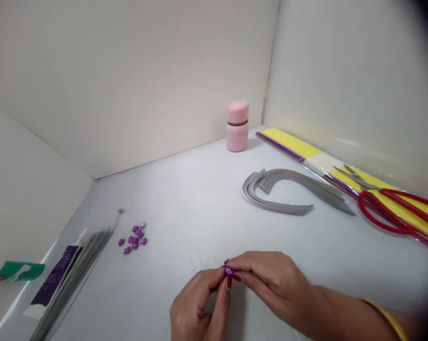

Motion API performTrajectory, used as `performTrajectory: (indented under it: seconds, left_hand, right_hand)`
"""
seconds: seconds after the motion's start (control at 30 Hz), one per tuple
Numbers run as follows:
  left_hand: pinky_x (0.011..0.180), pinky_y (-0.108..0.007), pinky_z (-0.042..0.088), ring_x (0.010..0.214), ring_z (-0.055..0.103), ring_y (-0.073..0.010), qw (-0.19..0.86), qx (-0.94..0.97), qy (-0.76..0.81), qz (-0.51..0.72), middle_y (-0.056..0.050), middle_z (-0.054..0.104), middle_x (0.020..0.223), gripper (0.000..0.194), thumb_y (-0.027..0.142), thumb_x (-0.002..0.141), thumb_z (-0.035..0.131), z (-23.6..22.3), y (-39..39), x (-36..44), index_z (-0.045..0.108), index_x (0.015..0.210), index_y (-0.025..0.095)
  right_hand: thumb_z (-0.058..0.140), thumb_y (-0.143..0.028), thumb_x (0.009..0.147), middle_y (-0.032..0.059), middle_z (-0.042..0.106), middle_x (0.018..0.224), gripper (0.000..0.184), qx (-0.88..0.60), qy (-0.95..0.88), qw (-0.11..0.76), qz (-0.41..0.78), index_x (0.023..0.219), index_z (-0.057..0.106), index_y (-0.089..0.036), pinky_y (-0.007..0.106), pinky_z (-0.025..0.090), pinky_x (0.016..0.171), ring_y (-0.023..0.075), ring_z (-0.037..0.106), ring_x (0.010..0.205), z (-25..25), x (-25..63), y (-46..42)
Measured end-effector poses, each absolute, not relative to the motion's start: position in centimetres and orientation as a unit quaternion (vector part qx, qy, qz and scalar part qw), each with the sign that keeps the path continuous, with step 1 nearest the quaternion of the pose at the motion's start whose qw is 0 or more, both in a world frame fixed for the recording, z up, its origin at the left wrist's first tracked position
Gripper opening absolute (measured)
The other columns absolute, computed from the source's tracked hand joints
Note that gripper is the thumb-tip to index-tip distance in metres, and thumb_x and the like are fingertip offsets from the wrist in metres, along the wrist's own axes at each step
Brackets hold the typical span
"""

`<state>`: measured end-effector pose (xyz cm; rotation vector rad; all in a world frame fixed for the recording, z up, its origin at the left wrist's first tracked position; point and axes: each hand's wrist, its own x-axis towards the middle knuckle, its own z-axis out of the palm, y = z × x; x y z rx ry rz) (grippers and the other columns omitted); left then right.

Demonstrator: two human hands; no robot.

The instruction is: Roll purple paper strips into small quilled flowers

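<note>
Near the front of the table, a small purple paper star [229, 271] is pinched between the fingertips of both hands. My left hand [202, 303] grips it from the left with thumb and forefinger. From the right, my right hand [271, 279] closes on it, thumb and forefinger together. The fingertips hide part of the star, so its full shape does not show. To the left lies a loose cluster of similar purple stars [135, 239], with a silver-grey star [142, 225] at its upper edge.
At left lie a bundle of thin wires [77, 274] and a purple-and-white tube [56, 277]. A pink flask [237, 128] stands at the back. Curved grey paper strips [278, 206] lie to the right. Red-handled scissors [384, 190] rest on a yellow-topped packet [292, 143] along the right wall.
</note>
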<state>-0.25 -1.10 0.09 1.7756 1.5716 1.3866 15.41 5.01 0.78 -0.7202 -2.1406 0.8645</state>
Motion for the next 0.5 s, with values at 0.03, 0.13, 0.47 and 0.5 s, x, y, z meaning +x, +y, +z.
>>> performTrajectory:
  seconds: [0.03,0.13,0.47,0.5]
  left_hand:
    - [0.064,-0.013,0.048,0.066,0.064,-0.0076,0.188,0.639,0.558,0.495,0.002,0.07,0.077,0.021,0.007,0.076,0.057,0.07,-1.08,-0.27,0.065,0.089,0.021]
    - [0.064,-0.014,0.048,0.065,0.064,-0.0083,0.163,0.653,0.547,0.499,0.001,0.07,0.075,0.023,0.004,0.074,0.057,0.04,-1.03,-0.27,0.064,0.089,0.02]
    - [0.061,-0.014,0.049,0.061,0.064,-0.0081,0.177,0.644,0.544,0.508,0.003,0.069,0.071,0.021,0.004,0.073,0.058,0.0,-0.94,-0.25,0.064,0.083,0.021]
    - [0.06,-0.014,0.049,0.061,0.064,-0.0082,0.173,0.645,0.544,0.508,0.003,0.069,0.071,0.02,0.004,0.073,0.058,-0.01,-0.93,-0.25,0.064,0.082,0.021]
  right_hand:
    - [0.051,-0.008,0.082,0.0029,0.07,0.085,0.02,-0.286,-0.824,0.353,0.34,0.097,0.062,-0.014,0.015,0.048,0.072,0.0097,0.065,0.076,0.81,15.38,4.99]
    - [0.051,-0.007,0.082,0.0027,0.071,0.083,0.019,-0.293,-0.818,0.346,0.354,0.094,0.064,-0.014,0.014,0.047,0.071,0.0094,0.065,0.074,0.88,15.31,4.95]
    - [0.049,-0.009,0.083,0.0012,0.07,0.077,0.02,-0.284,-0.792,0.313,0.442,0.092,0.066,-0.016,0.013,0.046,0.065,0.0081,0.063,0.069,1.17,15.41,5.16]
    - [0.05,-0.01,0.083,0.0012,0.07,0.077,0.019,-0.286,-0.789,0.311,0.447,0.091,0.066,-0.016,0.013,0.047,0.065,0.0083,0.064,0.069,1.18,15.38,5.19]
